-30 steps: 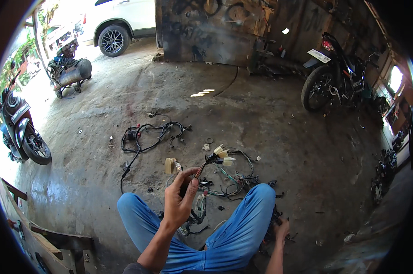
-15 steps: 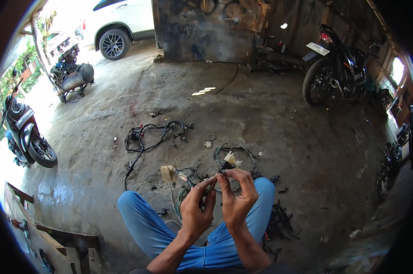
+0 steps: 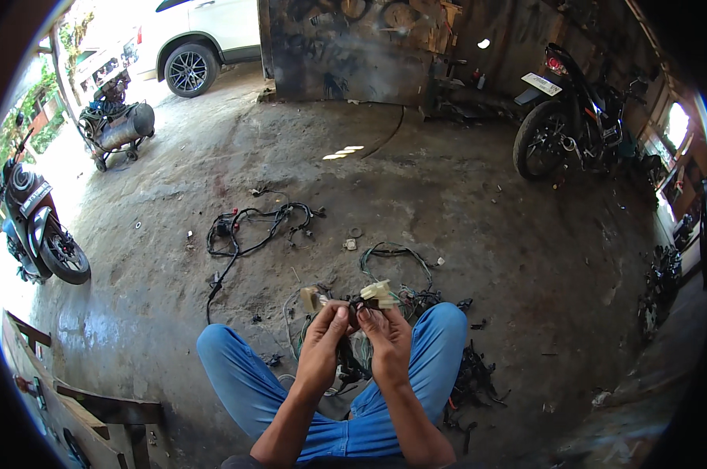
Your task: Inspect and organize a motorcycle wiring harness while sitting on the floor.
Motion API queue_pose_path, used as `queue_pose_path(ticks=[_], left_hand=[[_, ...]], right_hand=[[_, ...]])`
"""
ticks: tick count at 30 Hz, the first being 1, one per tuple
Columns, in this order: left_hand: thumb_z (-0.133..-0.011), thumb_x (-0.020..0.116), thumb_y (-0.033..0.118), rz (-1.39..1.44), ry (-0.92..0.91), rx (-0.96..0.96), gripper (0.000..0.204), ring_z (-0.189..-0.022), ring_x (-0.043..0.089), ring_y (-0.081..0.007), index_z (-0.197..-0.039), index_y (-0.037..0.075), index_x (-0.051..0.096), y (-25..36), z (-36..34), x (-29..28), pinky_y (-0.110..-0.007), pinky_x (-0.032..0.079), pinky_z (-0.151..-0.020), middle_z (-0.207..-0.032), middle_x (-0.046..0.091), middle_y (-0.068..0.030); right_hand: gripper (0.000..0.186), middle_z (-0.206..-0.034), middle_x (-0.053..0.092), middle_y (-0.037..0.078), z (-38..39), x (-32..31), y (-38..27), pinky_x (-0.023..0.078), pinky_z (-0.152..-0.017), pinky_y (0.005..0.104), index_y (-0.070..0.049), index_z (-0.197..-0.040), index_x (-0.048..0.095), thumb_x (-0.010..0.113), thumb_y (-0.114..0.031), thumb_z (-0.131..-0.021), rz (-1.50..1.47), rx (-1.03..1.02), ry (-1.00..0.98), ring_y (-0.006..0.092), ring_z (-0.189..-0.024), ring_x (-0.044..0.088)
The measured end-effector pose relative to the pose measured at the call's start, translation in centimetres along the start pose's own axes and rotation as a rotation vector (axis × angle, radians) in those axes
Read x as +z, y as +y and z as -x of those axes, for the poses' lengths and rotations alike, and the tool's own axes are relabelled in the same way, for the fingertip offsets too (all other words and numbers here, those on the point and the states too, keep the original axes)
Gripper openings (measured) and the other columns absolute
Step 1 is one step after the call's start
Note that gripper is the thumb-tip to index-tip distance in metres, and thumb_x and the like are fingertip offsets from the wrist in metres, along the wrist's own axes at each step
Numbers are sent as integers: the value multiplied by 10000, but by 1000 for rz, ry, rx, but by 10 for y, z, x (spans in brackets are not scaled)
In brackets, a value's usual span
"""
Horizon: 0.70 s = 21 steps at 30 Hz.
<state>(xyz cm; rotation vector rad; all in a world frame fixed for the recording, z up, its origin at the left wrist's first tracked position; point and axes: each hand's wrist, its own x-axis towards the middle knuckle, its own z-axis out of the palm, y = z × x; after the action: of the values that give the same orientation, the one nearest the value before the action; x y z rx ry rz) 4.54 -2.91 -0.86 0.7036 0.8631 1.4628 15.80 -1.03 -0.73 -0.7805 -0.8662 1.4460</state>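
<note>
Between my raised knees, both hands are closed on a dark wiring harness (image 3: 352,366), whose wires hang down below them. My left hand (image 3: 322,344) pinches it with the thumb on top. Close beside it, my right hand (image 3: 389,344) grips the same bundle, thumb toward the left one. Cream plastic connectors (image 3: 378,294) stick out just beyond my right fingers. A beige block-like piece (image 3: 310,298) shows past my left fingers. What lies right between the fingertips is too small to make out.
On the concrete floor lie another black wiring harness (image 3: 227,227), a green wire loop (image 3: 428,273) and a dark heap of wires (image 3: 479,377). A wooden bench (image 3: 111,402) stands lower left. Farther off are motorcycles (image 3: 545,141), an air compressor (image 3: 127,129) and a white car (image 3: 228,35).
My hands have drawn closer together and my right hand has moved slightly left and down. The cream connectors have shifted left and down with the harness. The whole view has tilted slightly.
</note>
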Motion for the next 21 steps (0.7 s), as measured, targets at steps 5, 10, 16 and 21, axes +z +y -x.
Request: queue_pose_path(ticks=[5,10,16,21], left_hand=[[-1090,493,227,252,57,41,182,-915,581,-110,-1096,77,598,-4,2,-3,-332,481,-912,-977,602,0],[-1087,474,230,262,36,-39,185,-865,556,-152,-1012,72,536,-1,0,-2,-367,469,-907,-899,547,-25],[-1065,518,264,312,-127,-39,235,-858,527,-148,-963,54,534,18,19,-6,-371,446,-952,-846,492,-15],[-1063,531,294,174,-96,-22,286,-864,556,-166,-951,33,569,45,24,-2,-362,481,-891,-843,520,-26]], right_hand=[[165,-1151,617,52,-9,-3,17,488,-890,255,25,-1149,632,613,-36,-997,-9,29,8,130,-1007,640],[194,-1048,694,55,-37,-1,19,481,-864,242,10,-1148,640,585,16,-962,-157,16,83,109,-1002,630],[94,-978,683,80,-94,-38,21,578,-866,379,-38,-1041,620,604,-127,-1018,-287,6,161,205,-936,683],[92,-999,667,130,-127,-106,-16,644,-877,432,-11,-1094,550,524,-77,-1035,-183,-126,288,264,-939,715]])
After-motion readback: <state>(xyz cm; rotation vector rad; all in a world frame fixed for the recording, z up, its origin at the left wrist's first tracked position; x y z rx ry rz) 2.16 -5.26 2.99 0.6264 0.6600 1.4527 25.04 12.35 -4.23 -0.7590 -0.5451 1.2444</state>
